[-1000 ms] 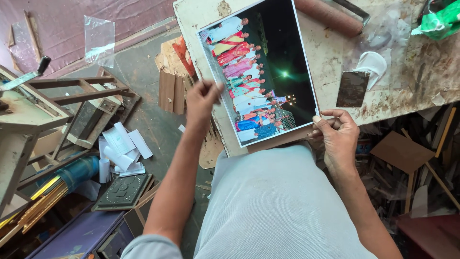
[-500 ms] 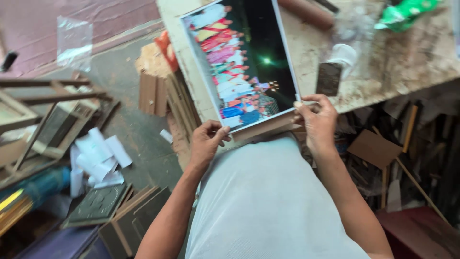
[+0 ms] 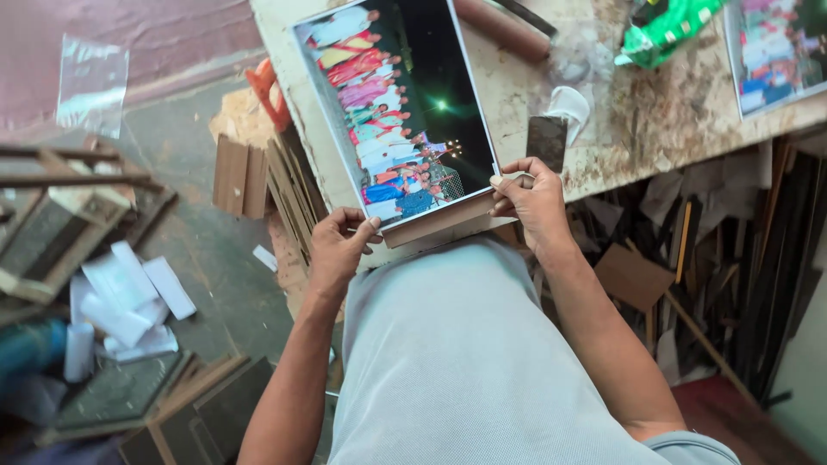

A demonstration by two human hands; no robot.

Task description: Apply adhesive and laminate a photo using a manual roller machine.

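Note:
A large group photograph on a board (image 3: 396,103) lies on the worn workbench (image 3: 672,112), its near edge over the bench's front. My left hand (image 3: 340,245) pinches the near-left corner of the board. At the near-right corner, my right hand (image 3: 530,198) grips the edge with fingers curled on it. A dark flat scraper (image 3: 546,140) sits just beyond my right hand.
A brown roll (image 3: 500,30), a green packet (image 3: 668,30) and a second photograph (image 3: 775,52) lie on the bench. Wooden frame strips (image 3: 258,176) and white paper scraps (image 3: 129,301) cover the floor at left. Dark moulding lengths (image 3: 741,258) stand under the bench at right.
My left hand slid from the board's left side down to its near-left corner. The right hand stayed at the near-right corner. The view shifted right, showing more of the bench.

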